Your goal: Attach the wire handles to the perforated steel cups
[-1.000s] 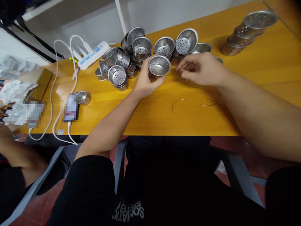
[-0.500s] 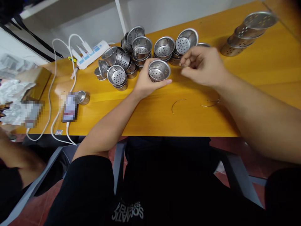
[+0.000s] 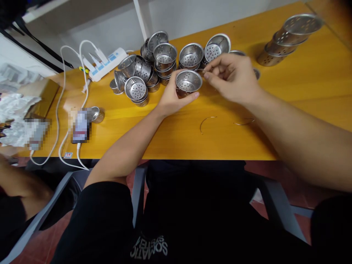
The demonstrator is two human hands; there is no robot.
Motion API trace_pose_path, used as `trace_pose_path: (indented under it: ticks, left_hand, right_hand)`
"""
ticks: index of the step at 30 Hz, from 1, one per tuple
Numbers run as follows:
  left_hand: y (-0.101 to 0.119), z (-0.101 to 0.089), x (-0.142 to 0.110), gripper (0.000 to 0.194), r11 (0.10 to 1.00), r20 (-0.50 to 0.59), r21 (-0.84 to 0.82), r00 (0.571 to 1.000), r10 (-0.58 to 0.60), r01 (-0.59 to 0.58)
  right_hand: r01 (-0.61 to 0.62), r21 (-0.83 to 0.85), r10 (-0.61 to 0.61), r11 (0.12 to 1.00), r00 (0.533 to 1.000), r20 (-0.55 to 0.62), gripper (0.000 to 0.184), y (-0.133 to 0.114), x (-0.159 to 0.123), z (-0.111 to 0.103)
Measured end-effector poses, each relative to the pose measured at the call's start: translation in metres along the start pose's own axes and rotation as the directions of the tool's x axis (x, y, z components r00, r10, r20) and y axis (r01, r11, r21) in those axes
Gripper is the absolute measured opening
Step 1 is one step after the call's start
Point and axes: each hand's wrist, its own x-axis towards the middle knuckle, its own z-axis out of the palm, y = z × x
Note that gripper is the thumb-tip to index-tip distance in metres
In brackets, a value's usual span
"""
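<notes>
My left hand [image 3: 171, 98] is wrapped round a perforated metal strainer cup [image 3: 189, 81], its open mouth facing up towards me. Just to the right of the rim, my right hand [image 3: 235, 79] is closed in a pinch on a thin wire [image 3: 203, 71], which is hard to see and partly hidden by the fingers. Two more thin bent wires lie on the table in front of the hands: a curved wire [image 3: 202, 123] and another wire [image 3: 243, 123] nearer my right forearm. Behind the hands, more strainer cups [image 3: 191, 57] stand stacked together.
A tilted stack of strainer cups [image 3: 277, 46] stands at the right back. To the left are a heap of cups [image 3: 136, 88], a white power strip [image 3: 108, 65] with cables, a phone [image 3: 81, 126] and a single small cup [image 3: 97, 115]. Another person's arm [image 3: 24, 179] shows at far left.
My right hand has moved left to the rim of the strainer cup, and the thin wire now shows at its fingertips. The cup in my left hand has shifted slightly right.
</notes>
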Motion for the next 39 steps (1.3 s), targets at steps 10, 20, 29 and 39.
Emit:
trace_pose_path:
  ticks: [10, 20, 29, 39]
  left_hand:
    - [0.003, 0.000, -0.001, 0.100, 0.999, 0.053, 0.028, 0.999, 0.013, -0.014]
    - [0.016, 0.005, -0.001, 0.103, 0.999, 0.070, 0.034, 0.997, -0.016, 0.014]
    - [0.020, 0.005, 0.000, 0.107, 0.999, 0.022, 0.003, 0.998, -0.052, 0.052]
    - [0.033, 0.005, 0.002, 0.101, 0.994, -0.020, -0.015, 0.994, -0.111, 0.111]
  right_hand:
    - [0.015, -0.139, -0.013, 0.990, 1.000, 0.015, 0.038, -0.104, 0.010, 0.002]
    - [-0.039, -0.117, 0.039, 0.992, 0.999, -0.005, 0.041, -0.109, 0.010, 0.009]
    - [-0.087, -0.094, 0.083, 0.992, 0.996, -0.040, 0.041, -0.085, 0.007, 0.014]
    - [-0.082, -0.066, 0.078, 0.994, 0.995, -0.061, 0.040, -0.088, 0.008, 0.021]
